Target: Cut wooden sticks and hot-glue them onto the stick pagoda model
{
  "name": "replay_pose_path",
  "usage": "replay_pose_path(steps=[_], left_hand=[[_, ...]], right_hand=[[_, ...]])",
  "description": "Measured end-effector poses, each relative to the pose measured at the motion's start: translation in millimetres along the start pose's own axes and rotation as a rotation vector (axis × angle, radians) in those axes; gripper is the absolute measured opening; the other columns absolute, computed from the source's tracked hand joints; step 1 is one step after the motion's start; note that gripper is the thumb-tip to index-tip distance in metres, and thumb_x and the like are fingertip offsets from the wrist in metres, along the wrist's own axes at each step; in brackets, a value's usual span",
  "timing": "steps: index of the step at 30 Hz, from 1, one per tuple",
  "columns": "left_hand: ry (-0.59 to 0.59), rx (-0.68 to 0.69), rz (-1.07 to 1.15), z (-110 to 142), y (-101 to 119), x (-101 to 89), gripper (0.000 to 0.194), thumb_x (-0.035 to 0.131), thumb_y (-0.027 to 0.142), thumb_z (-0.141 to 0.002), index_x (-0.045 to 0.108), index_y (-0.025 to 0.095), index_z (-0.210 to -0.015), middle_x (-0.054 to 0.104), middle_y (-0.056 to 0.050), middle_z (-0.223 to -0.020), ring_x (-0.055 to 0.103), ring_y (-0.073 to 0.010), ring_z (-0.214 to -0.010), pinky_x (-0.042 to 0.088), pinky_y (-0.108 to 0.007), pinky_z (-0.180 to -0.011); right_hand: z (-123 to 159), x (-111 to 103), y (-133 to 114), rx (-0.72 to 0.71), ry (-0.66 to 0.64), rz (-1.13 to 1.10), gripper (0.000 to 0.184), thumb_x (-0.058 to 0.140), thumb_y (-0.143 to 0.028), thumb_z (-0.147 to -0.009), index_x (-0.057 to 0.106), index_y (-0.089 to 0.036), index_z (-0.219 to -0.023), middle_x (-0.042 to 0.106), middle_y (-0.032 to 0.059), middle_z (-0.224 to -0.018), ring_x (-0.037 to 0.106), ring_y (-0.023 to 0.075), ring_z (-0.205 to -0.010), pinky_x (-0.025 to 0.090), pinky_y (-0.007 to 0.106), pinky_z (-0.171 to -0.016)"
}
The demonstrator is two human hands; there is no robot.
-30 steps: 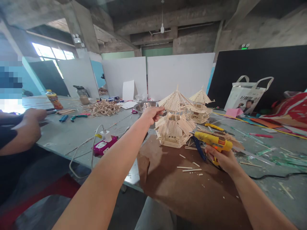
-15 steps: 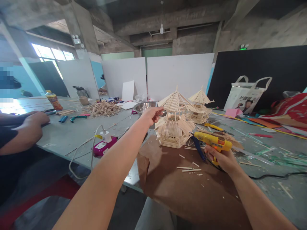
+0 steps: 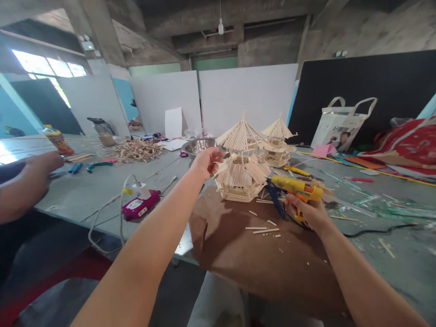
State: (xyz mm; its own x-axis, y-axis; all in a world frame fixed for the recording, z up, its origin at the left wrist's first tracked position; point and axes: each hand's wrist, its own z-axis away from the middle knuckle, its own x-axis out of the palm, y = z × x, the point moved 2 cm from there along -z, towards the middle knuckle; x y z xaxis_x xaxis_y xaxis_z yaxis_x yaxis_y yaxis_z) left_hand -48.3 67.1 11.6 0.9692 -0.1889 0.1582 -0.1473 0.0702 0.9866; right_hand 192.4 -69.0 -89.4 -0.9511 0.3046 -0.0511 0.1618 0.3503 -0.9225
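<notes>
A pavilion model made of wooden sticks [image 3: 242,175] stands on a brown cardboard sheet [image 3: 259,259] in front of me. My left hand [image 3: 207,162] is closed in a pinch at the model's left roof edge, touching the sticks there. My right hand [image 3: 304,213] grips a yellow glue gun [image 3: 295,186], whose nozzle points left toward the model's base. A second, smaller stick pavilion [image 3: 278,145] stands just behind the first.
A metal bowl [image 3: 198,145], a pile of loose sticks [image 3: 136,151] and a pink power strip [image 3: 140,204] with a white cable lie to the left. Another person's hand [image 3: 37,172] rests at the far left. A white tote bag [image 3: 342,122] and red fabric [image 3: 408,152] are at the right.
The view has shifted slightly, so everything sits lower and further left. My left hand stays pinched at the roof edge and my right hand keeps the glue gun.
</notes>
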Motion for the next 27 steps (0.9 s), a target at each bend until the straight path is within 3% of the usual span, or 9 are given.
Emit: replay_pose_path(steps=[3, 5, 9, 12, 16, 20, 27], left_hand=[[-0.008, 0.143, -0.038, 21.5, -17.6, 4.8, 0.018, 0.055, 0.032, -0.063, 0.058, 0.014, -0.06, 0.052, 0.0, -0.046, 0.033, -0.0039, -0.028, 0.015, -0.019, -0.03], [-0.088, 0.209, -0.145, 38.3, -32.3, 12.6, 0.02, 0.056, 0.034, -0.062, 0.057, 0.015, -0.058, 0.052, 0.001, -0.046, 0.036, -0.0043, -0.03, 0.019, -0.019, -0.031], [-0.401, 0.184, -0.564, 61.5, -63.3, 36.3, 0.019, 0.056, 0.034, -0.063, 0.059, 0.016, -0.057, 0.056, -0.001, -0.049, 0.036, -0.0048, -0.031, 0.024, -0.019, -0.034], [-0.552, 0.282, -0.836, 66.2, -78.7, 55.4, 0.015, 0.055, 0.028, -0.064, 0.062, 0.018, -0.056, 0.058, -0.001, -0.051, 0.043, -0.0078, -0.038, 0.029, -0.019, -0.04], [-0.614, 0.473, -0.999, 64.7, -91.5, 75.4, 0.011, 0.054, 0.018, -0.061, 0.065, 0.021, -0.058, 0.063, -0.002, -0.057, 0.051, -0.0119, -0.05, 0.032, -0.02, -0.047], [-0.621, 0.56, -1.116, 62.2, -101.9, 80.3, 0.012, 0.054, 0.016, -0.061, 0.065, 0.022, -0.062, 0.063, -0.002, -0.06, 0.053, -0.013, -0.052, 0.031, -0.021, -0.048], [-0.711, 0.622, -1.395, 81.2, -112.4, 90.7, 0.018, 0.049, 0.031, -0.07, 0.063, 0.023, -0.077, 0.064, -0.001, -0.079, 0.057, -0.0164, -0.074, 0.04, -0.024, -0.062]], right_hand=[[-2.8, -3.9, -0.6, 0.064, 0.018, -0.071, 0.028, 0.061, -0.043, -0.061, 0.052, -0.017, -0.057, 0.047, -0.003, -0.043, 0.037, 0.0056, -0.033, 0.029, 0.02, -0.032], [-5.5, -7.4, -0.2, 0.051, 0.03, -0.132, 0.027, 0.06, -0.043, -0.062, 0.052, -0.017, -0.059, 0.051, -0.0019, -0.051, 0.039, 0.0054, -0.034, 0.029, 0.02, -0.032], [-11.3, -17.4, 1.2, -0.002, 0.103, -0.239, 0.023, 0.059, -0.041, -0.065, 0.051, -0.019, -0.065, 0.054, -0.0015, -0.059, 0.042, 0.0057, -0.034, 0.029, 0.02, -0.032], [-15.3, -29.1, -1.5, -0.044, 0.176, -0.273, 0.023, 0.056, -0.041, -0.067, 0.05, -0.019, -0.065, 0.054, -0.0015, -0.06, 0.042, 0.006, -0.034, 0.029, 0.021, -0.032], [-18.6, -51.7, -11.0, -0.115, 0.291, -0.362, 0.023, 0.056, -0.042, -0.066, 0.049, -0.02, -0.065, 0.054, -0.0018, -0.059, 0.042, 0.0063, -0.034, 0.031, 0.022, -0.034], [-18.6, -71.3, -17.4, -0.16, 0.429, -0.423, 0.022, 0.056, -0.04, -0.066, 0.049, -0.021, -0.061, 0.054, -0.0021, -0.057, 0.042, 0.0065, -0.033, 0.033, 0.023, -0.034], [-21.7, -60.4, -6.7, -0.135, 0.376, -0.42, 0.025, 0.058, -0.041, -0.065, 0.05, -0.018, -0.06, 0.056, -0.0019, -0.055, 0.042, 0.0066, -0.032, 0.031, 0.021, -0.031]])
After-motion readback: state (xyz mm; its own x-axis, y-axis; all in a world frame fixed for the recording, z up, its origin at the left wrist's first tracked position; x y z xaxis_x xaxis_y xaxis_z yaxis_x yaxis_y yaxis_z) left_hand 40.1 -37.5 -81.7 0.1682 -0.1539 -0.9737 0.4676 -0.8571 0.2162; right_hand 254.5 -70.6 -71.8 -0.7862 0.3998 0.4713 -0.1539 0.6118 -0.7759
